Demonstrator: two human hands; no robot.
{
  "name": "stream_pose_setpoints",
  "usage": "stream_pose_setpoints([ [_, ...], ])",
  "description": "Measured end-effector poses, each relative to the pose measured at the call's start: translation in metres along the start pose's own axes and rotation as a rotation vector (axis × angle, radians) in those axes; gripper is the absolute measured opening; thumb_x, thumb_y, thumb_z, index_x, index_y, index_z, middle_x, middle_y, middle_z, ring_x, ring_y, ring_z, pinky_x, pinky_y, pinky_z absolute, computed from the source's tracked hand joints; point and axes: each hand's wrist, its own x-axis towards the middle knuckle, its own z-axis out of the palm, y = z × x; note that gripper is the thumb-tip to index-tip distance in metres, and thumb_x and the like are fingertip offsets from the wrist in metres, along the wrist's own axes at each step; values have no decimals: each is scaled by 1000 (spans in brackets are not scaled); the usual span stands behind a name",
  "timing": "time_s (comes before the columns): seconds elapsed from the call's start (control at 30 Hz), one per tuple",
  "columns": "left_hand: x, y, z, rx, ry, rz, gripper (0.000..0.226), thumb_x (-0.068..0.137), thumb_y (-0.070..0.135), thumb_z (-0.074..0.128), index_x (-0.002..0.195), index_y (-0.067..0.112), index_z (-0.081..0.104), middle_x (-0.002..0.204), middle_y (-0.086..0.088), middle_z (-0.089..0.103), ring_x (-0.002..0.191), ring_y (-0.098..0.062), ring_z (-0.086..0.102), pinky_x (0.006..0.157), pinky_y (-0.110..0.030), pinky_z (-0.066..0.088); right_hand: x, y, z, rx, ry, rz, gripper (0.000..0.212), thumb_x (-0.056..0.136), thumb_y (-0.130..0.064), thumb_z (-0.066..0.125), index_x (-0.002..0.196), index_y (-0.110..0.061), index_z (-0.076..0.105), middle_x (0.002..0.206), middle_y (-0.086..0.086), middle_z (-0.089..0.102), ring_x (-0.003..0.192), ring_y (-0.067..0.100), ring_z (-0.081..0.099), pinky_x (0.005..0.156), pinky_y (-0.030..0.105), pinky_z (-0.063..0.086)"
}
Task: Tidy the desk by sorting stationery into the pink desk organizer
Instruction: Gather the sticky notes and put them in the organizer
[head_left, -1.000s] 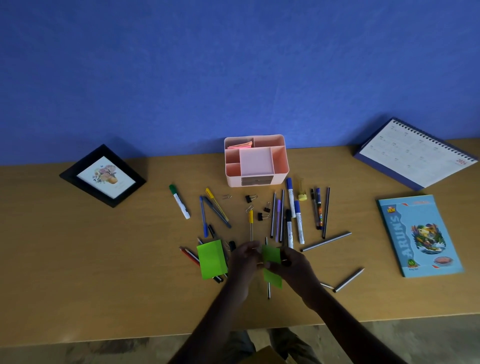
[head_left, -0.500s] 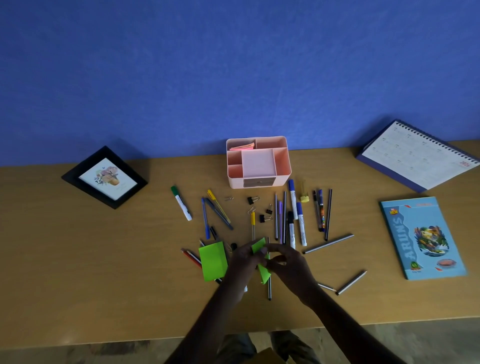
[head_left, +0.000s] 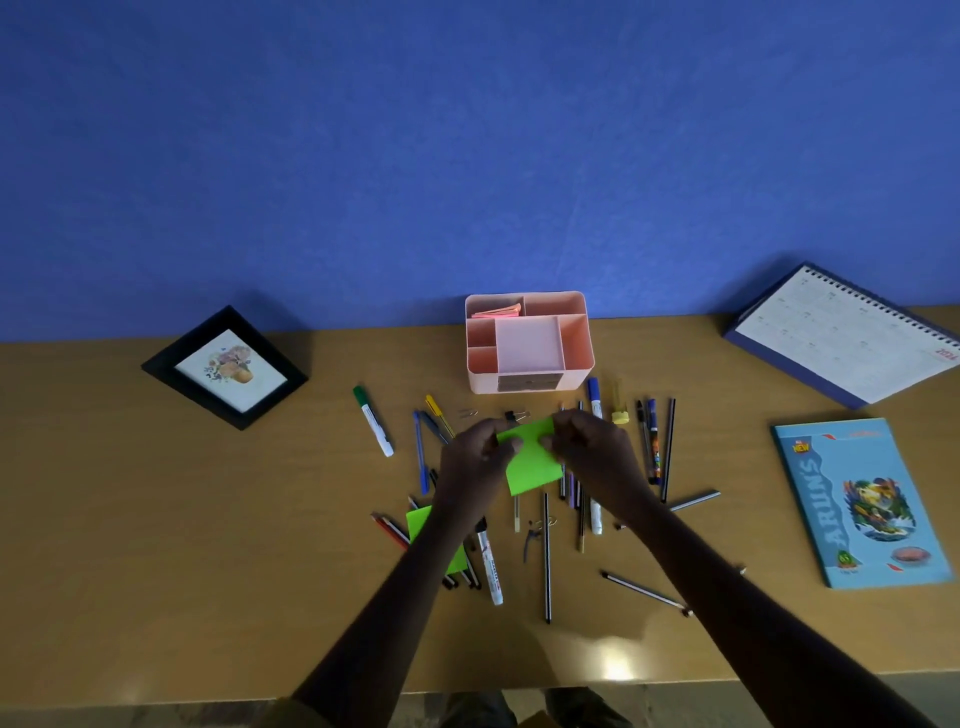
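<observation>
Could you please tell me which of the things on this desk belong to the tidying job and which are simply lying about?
Part of the job: pink desk organizer; green sticky pad, pinched by left hand and right hand; second green pad; green-capped marker; scattered pens; binder clip.

Just lying about: picture frame; desk calendar; blue book.

Person: two bare forearms (head_left: 727, 613), long and slim, ending in left hand (head_left: 475, 452) and right hand (head_left: 592, 452); dim olive garment (head_left: 470, 709) at lap, details too dark.
</observation>
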Motion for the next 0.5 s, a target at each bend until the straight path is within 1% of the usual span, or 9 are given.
stream_pose_setpoints([
  [0.1,27,17,-16,22,83,124,15,101,22,72,113,17,79,84,3,75,68,-5,66,58,-22,49,23,-24,-11,-9,25,-45,14,97,-15,77,107,-7,72,92,8,75,86,26,75,73,41,63],
  [0.17,44,30,-26,40,138,205,15,99,22,75,113,18,81,88,5,79,68,3,67,62,-16,52,40,-40,-18,-19,48,-97,15,97,-14,77,109,-6,73,95,8,76,88,27,76,76,42,65],
  [0.23,61,42,-36,77,185,285,17,99,23,76,114,19,82,95,5,82,73,5,70,65,-16,54,57,-55,-24,-36,76,-144,17,97,-16,77,113,-9,74,100,4,77,93,23,76,80,40,65],
  [0.27,70,48,-41,101,203,321,18,99,24,76,115,19,82,97,4,83,76,2,72,67,-19,56,65,-62,-27,-43,92,-166,18,98,-16,77,114,-11,75,102,2,77,94,18,75,82,38,65],
  [0.33,90,59,-48,137,240,383,18,99,23,75,115,17,83,98,1,83,82,-7,76,70,-29,62,83,-76,-31,-65,128,-220,17,99,-15,75,116,-13,75,101,-2,77,91,12,74,81,36,65],
  [0.4,109,69,-55,186,289,437,17,100,21,74,113,16,83,99,1,83,86,-13,77,73,-37,64,101,-89,-34,-94,163,-289,16,100,-13,73,116,-12,76,100,0,78,88,14,75,77,38,65],
  [0.47,125,77,-61,240,321,468,17,101,22,73,112,14,84,105,-1,83,94,-14,77,79,-40,65,118,-100,-35,-100,194,-352,14,100,-10,72,113,-9,78,103,2,79,89,15,76,79,39,65],
  [0.5,132,80,-64,267,337,470,18,101,23,73,112,15,84,108,0,83,96,-14,76,81,-39,64,126,-104,-36,-102,203,-373,14,100,-9,72,112,-8,79,104,1,80,91,14,76,81,38,65],
])
